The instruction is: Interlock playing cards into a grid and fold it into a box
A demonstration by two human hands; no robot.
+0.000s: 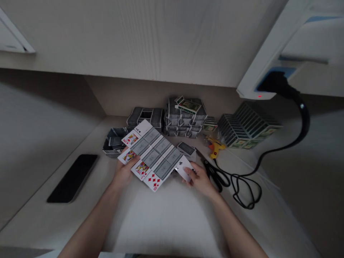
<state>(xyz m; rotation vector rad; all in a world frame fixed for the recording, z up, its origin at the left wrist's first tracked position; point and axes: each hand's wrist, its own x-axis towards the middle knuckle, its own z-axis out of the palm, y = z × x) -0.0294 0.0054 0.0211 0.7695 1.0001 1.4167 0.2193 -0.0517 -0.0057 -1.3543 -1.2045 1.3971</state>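
Observation:
A flat panel of joined playing cards (156, 150) is held up over the desk. Patterned grey backs fill its middle, and face ends show along its left and lower edges. My left hand (125, 173) grips the panel's left side, thumb on top. In my right hand (200, 178) is a single club card (182, 169), pinched at its lower right end; its other end meets or overlaps the panel's right edge. Whether it is attached there I cannot tell. Just beyond the right hand lies a small pile of cards (186, 148), partly covered.
Folded-card boxes (185, 120) stand at the back, with an open card box (114, 143) to the left. Right are a yellow glue gun (216, 147), black scissors (215, 175), a looped cable (248, 195) and card-box stacks (247, 125). A phone (72, 179) lies left.

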